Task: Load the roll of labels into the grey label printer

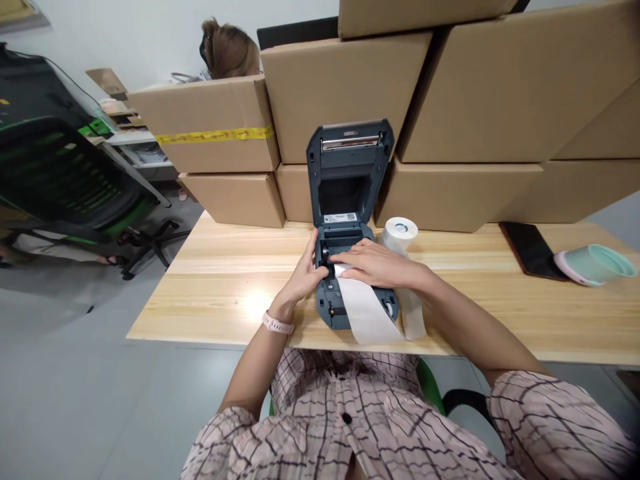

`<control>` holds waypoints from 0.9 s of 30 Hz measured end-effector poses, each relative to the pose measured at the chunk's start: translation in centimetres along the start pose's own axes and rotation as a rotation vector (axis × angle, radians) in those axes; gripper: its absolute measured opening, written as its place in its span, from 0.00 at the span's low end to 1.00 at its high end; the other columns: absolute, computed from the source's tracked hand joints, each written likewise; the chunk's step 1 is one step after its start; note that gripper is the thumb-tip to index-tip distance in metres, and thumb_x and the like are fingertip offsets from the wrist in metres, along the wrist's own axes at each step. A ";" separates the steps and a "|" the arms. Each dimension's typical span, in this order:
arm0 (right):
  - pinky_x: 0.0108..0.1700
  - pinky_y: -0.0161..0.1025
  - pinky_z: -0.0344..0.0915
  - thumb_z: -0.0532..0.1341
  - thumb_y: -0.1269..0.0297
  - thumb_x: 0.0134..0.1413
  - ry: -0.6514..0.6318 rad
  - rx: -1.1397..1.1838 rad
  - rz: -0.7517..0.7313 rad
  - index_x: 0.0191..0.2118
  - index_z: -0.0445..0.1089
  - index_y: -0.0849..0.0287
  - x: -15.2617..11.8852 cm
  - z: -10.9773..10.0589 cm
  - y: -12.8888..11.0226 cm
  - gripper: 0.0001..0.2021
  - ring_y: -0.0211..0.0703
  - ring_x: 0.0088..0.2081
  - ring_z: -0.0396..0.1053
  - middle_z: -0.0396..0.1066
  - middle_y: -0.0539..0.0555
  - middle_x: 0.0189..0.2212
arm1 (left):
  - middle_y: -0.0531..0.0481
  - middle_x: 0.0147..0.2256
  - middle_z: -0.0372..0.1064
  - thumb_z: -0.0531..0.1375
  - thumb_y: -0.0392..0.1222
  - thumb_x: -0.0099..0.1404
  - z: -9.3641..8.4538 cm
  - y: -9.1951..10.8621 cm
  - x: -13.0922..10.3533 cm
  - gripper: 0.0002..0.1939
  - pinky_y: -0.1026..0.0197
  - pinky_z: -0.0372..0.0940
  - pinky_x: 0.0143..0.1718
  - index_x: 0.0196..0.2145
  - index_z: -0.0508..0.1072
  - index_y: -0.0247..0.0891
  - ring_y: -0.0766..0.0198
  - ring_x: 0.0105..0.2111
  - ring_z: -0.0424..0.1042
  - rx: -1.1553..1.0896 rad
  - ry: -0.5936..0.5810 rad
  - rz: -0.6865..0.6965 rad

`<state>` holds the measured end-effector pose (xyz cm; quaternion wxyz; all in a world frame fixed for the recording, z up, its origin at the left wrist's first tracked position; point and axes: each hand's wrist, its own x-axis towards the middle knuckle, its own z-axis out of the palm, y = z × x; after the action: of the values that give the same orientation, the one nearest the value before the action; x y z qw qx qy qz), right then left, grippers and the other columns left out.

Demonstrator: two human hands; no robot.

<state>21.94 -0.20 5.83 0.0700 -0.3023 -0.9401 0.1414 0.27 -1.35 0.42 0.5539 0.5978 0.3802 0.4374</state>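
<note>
A dark grey label printer (327,303) stands on the table with its lid (347,173) raised. My left hand (304,270) grips the printer's left side, its thumb over the edge at the inner roll holder. Over the open bay lies my right hand (373,263), fingers bent round a white label roll mostly hidden beneath it. From that hand a strip of white labels (370,313) runs out over the printer's front to the table edge. Behind my right wrist stands a second white label roll (400,230), with a loose strip (413,313) emerging below the forearm.
Stacked cardboard boxes (465,93) wall off the table's back. At the right lie a black phone (533,250) and a mint green cup (597,263) on its side. A person's head (230,50) shows behind the boxes. An office chair (65,173) stands on the left floor.
</note>
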 end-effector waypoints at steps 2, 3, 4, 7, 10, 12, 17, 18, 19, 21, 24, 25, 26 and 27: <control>0.55 0.54 0.64 0.53 0.60 0.72 0.041 0.041 0.007 0.61 0.70 0.60 -0.4 0.0 -0.5 0.19 0.55 0.53 0.71 0.76 0.61 0.54 | 0.41 0.74 0.45 0.61 0.36 0.53 0.0 0.0 0.0 0.56 0.47 0.39 0.75 0.75 0.39 0.34 0.49 0.75 0.38 0.004 -0.001 -0.002; 0.55 0.54 0.64 0.53 0.59 0.72 0.064 0.065 -0.001 0.59 0.72 0.58 -0.6 0.0 -0.7 0.18 0.54 0.54 0.70 0.76 0.60 0.55 | 0.42 0.74 0.45 0.61 0.36 0.53 0.0 0.0 0.0 0.56 0.47 0.39 0.75 0.75 0.40 0.35 0.49 0.75 0.38 0.011 -0.001 -0.002; 0.55 0.54 0.65 0.53 0.59 0.72 0.085 0.087 -0.017 0.57 0.73 0.57 -1.0 0.1 -1.1 0.17 0.54 0.54 0.70 0.75 0.59 0.56 | 0.43 0.74 0.44 0.61 0.36 0.54 0.1 0.0 0.0 0.55 0.48 0.39 0.75 0.75 0.40 0.36 0.49 0.75 0.38 0.021 -0.001 -0.001; 0.54 0.52 0.68 0.53 0.58 0.73 0.136 0.112 -0.036 0.53 0.75 0.57 -2.8 0.4 -2.4 0.16 0.52 0.53 0.70 0.76 0.58 0.54 | 0.45 0.75 0.42 0.60 0.35 0.55 0.0 -0.1 -0.1 0.54 0.49 0.38 0.75 0.75 0.40 0.38 0.51 0.75 0.38 0.051 0.000 0.001; 0.54 0.51 0.70 0.53 0.61 0.73 0.206 0.086 0.008 0.53 0.76 0.56 -4.7 1.2 -3.9 0.15 0.50 0.54 0.71 0.75 0.58 0.56 | 0.47 0.76 0.38 0.61 0.36 0.57 0.0 -0.4 -0.2 0.53 0.51 0.36 0.75 0.75 0.41 0.40 0.52 0.75 0.38 0.070 0.004 0.013; 0.55 0.51 0.71 0.53 0.62 0.73 0.252 0.057 0.022 0.52 0.76 0.55 -5.7 1.8 -4.7 0.15 0.50 0.56 0.71 0.74 0.57 0.58 | 0.48 0.76 0.37 0.62 0.38 0.58 0.0 -0.6 -0.2 0.52 0.51 0.37 0.75 0.75 0.42 0.42 0.52 0.75 0.37 0.076 0.003 0.024; 0.58 0.54 0.72 0.53 0.66 0.72 0.362 -0.044 0.029 0.53 0.75 0.57 -6.7 3.0 -5.6 0.15 0.52 0.58 0.72 0.75 0.58 0.58 | 0.47 0.76 0.37 0.65 0.46 0.62 0.1 -0.7 -0.3 0.52 0.48 0.42 0.74 0.75 0.41 0.45 0.50 0.75 0.42 0.026 -0.015 0.022; 0.58 0.54 0.72 0.53 0.66 0.72 0.369 -0.062 0.030 0.53 0.76 0.58 -6.7 3.2 -5.8 0.15 0.52 0.58 0.72 0.75 0.58 0.57 | 0.46 0.76 0.37 0.66 0.47 0.62 0.2 -0.6 -0.3 0.52 0.48 0.42 0.74 0.75 0.41 0.44 0.50 0.75 0.42 0.020 -0.015 0.020; 0.59 0.55 0.72 0.53 0.66 0.72 0.373 -0.077 0.034 0.53 0.76 0.58 -6.7 3.3 -5.9 0.15 0.52 0.58 0.72 0.75 0.58 0.58 | 0.45 0.76 0.37 0.66 0.47 0.62 0.2 -0.5 -0.3 0.52 0.49 0.41 0.75 0.75 0.41 0.44 0.50 0.75 0.42 0.019 -0.014 0.019; 0.60 0.56 0.71 0.54 0.64 0.72 0.379 -0.093 0.046 0.53 0.75 0.58 -6.8 3.3 -6.2 0.14 0.52 0.58 0.72 0.75 0.59 0.58 | 0.44 0.76 0.37 0.66 0.47 0.62 0.3 -0.4 -0.3 0.52 0.50 0.40 0.75 0.75 0.41 0.42 0.51 0.75 0.41 0.021 -0.007 0.020; 0.61 0.59 0.69 0.57 0.57 0.71 0.350 -0.098 0.074 0.55 0.74 0.57 -7.0 3.4 -6.9 0.15 0.53 0.59 0.71 0.73 0.59 0.60 | 0.44 0.76 0.36 0.66 0.46 0.62 0.4 -0.1 -0.4 0.52 0.50 0.41 0.75 0.74 0.42 0.41 0.52 0.75 0.39 0.016 -0.006 0.021; 0.62 0.60 0.68 0.57 0.55 0.70 0.334 -0.101 0.085 0.56 0.73 0.56 -7.1 3.5 -7.1 0.16 0.54 0.60 0.70 0.72 0.59 0.61 | 0.44 0.76 0.35 0.66 0.46 0.62 0.4 -0.1 -0.4 0.52 0.50 0.41 0.74 0.74 0.41 0.41 0.52 0.75 0.39 0.012 -0.008 0.020; 0.63 0.61 0.66 0.57 0.54 0.70 0.318 -0.106 0.100 0.57 0.72 0.55 -7.2 3.6 -7.3 0.17 0.54 0.61 0.69 0.71 0.58 0.62 | 0.44 0.76 0.35 0.66 0.46 0.62 0.4 -0.1 -0.4 0.52 0.50 0.41 0.74 0.74 0.41 0.41 0.51 0.75 0.40 0.009 -0.011 0.018; 0.65 0.62 0.64 0.58 0.53 0.69 0.306 -0.111 0.114 0.58 0.71 0.54 -7.3 3.7 -7.5 0.18 0.54 0.62 0.68 0.69 0.57 0.63 | 0.44 0.76 0.36 0.66 0.45 0.61 0.4 -0.1 -0.4 0.52 0.50 0.41 0.74 0.74 0.41 0.41 0.52 0.75 0.40 0.008 -0.010 0.018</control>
<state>22.91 -11.11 4.29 0.1874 -0.3766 -0.9061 0.0453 0.50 -1.86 0.31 0.5497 0.6054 0.3738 0.4378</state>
